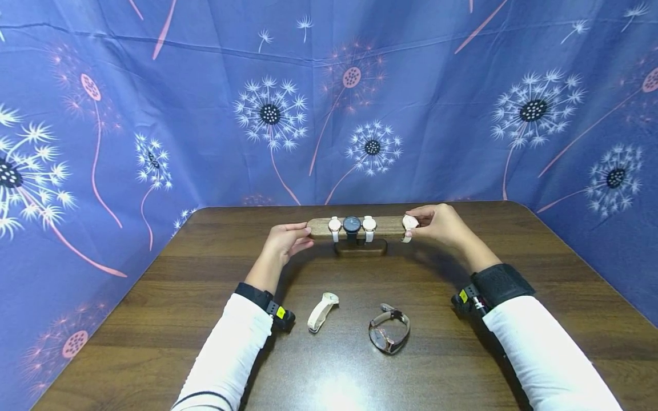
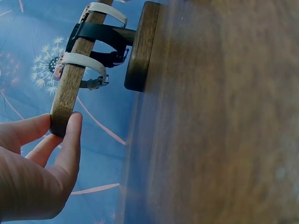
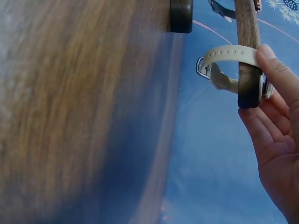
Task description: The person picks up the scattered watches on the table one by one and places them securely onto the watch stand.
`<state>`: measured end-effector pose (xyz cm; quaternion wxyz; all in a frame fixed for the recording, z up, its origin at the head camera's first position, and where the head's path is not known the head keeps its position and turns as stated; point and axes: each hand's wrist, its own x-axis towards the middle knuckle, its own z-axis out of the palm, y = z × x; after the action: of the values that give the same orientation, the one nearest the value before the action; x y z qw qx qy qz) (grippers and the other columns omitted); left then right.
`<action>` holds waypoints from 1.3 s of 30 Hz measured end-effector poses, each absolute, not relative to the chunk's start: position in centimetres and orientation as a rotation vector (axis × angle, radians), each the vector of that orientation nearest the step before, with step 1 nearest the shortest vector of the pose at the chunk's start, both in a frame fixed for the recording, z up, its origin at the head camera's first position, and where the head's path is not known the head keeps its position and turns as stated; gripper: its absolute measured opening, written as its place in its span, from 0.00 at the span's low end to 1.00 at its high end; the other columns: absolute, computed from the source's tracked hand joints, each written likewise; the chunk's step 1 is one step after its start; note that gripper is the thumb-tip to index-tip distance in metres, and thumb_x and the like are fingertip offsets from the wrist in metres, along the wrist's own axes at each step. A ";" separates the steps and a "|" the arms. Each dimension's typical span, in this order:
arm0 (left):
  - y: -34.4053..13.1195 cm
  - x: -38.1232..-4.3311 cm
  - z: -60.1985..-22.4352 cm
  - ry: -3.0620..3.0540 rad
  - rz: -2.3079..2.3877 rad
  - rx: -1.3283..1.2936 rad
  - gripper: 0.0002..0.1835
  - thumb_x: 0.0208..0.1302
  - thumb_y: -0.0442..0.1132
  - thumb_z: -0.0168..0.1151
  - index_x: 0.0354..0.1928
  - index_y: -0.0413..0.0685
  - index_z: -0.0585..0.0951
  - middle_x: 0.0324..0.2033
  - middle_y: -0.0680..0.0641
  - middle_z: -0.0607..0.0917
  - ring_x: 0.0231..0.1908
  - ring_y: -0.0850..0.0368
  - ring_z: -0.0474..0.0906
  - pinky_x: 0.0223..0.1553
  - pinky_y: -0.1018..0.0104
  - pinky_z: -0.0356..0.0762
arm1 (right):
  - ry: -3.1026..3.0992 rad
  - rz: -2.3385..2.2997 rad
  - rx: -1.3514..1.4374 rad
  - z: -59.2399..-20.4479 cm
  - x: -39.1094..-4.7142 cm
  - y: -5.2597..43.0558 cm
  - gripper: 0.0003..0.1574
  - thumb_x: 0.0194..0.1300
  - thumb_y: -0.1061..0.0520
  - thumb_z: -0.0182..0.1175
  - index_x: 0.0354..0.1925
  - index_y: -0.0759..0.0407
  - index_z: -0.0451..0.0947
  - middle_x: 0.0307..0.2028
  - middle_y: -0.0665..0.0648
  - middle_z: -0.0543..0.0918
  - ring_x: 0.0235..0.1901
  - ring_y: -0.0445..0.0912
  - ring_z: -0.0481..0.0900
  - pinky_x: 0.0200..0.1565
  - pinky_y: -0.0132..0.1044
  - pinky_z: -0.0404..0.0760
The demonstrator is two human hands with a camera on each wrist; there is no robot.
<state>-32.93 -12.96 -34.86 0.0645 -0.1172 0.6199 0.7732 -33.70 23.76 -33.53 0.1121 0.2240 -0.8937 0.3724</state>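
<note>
L hand (image 1: 285, 242): thumb & fingers pinch L end of bar (image 1: 389, 226), far ctr. of table (image 1: 205, 268). Cream watch (image 1: 323, 312): on table, near, L of ctr. On bar, L to R, close together: white watch (image 1: 334, 224), dark watch (image 1: 352, 224), 2nd white watch (image 1: 369, 223); base (image 1: 343, 248) below. Brown watch (image 1: 389, 332): on table, near, strap looped. End watch (image 1: 409, 222): round bar's R end, held betw. thumb & fingers of R hand (image 1: 439, 224).

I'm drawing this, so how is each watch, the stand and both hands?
Wooden stand: upright
End watch: looped round the stand
Black watch: looped too
Two white watches: looped too
Left hand: pinching stand's left end
Right hand: gripping the end watch
Cream watch: lying loose
Brown watch: lying, strap curled
</note>
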 end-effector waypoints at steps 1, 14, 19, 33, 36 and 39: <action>-13.0 -32.9 -34.9 1.871 2.334 -0.352 0.18 0.62 0.24 0.63 0.55 0.31 0.78 0.46 0.37 0.82 0.26 0.57 0.84 0.37 0.66 0.84 | -2.626 1.076 0.661 -33.5 -33.7 23.7 0.30 0.48 0.60 0.78 0.49 0.70 0.82 0.43 0.66 0.85 0.41 0.53 0.85 0.39 0.26 0.81; -13.0 -32.8 -34.8 1.886 2.339 -0.325 0.19 0.62 0.24 0.62 0.56 0.30 0.78 0.36 0.42 0.83 0.24 0.59 0.84 0.37 0.66 0.84 | -2.642 0.842 0.726 -32.9 -34.0 22.8 0.31 0.44 0.59 0.79 0.48 0.68 0.83 0.42 0.64 0.86 0.36 0.49 0.82 0.35 0.33 0.79; -12.9 -32.8 -34.7 1.876 2.355 -0.317 0.19 0.62 0.24 0.62 0.56 0.29 0.77 0.37 0.41 0.83 0.24 0.58 0.83 0.38 0.65 0.84 | -2.641 0.834 0.726 -32.8 -34.0 22.4 0.32 0.43 0.58 0.80 0.48 0.68 0.83 0.43 0.65 0.86 0.35 0.49 0.81 0.34 0.34 0.78; -13.0 -32.8 -34.6 1.895 2.332 -0.329 0.19 0.62 0.24 0.62 0.56 0.29 0.77 0.40 0.39 0.83 0.25 0.58 0.84 0.37 0.66 0.84 | -2.680 0.838 0.808 -32.4 -34.2 21.2 0.32 0.46 0.57 0.79 0.50 0.68 0.82 0.48 0.65 0.84 0.45 0.55 0.83 0.43 0.46 0.82; -12.9 -32.7 -34.6 1.884 2.342 -0.324 0.20 0.62 0.23 0.62 0.57 0.28 0.77 0.38 0.40 0.83 0.24 0.58 0.83 0.37 0.66 0.84 | -2.704 0.830 0.815 -32.3 -34.2 21.0 0.33 0.47 0.56 0.78 0.52 0.67 0.82 0.50 0.65 0.83 0.46 0.56 0.82 0.44 0.48 0.81; -12.9 -32.8 -34.7 1.878 2.349 -0.314 0.20 0.62 0.23 0.62 0.57 0.27 0.76 0.36 0.41 0.83 0.24 0.58 0.83 0.37 0.65 0.84 | -2.720 0.819 0.822 -32.3 -34.3 20.7 0.34 0.48 0.56 0.78 0.53 0.67 0.81 0.51 0.66 0.82 0.47 0.55 0.82 0.45 0.48 0.80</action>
<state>-32.76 -12.90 -34.70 0.0591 -0.1037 0.6200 0.7755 -34.30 20.73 -32.28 0.0921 0.2769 -0.9158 0.2759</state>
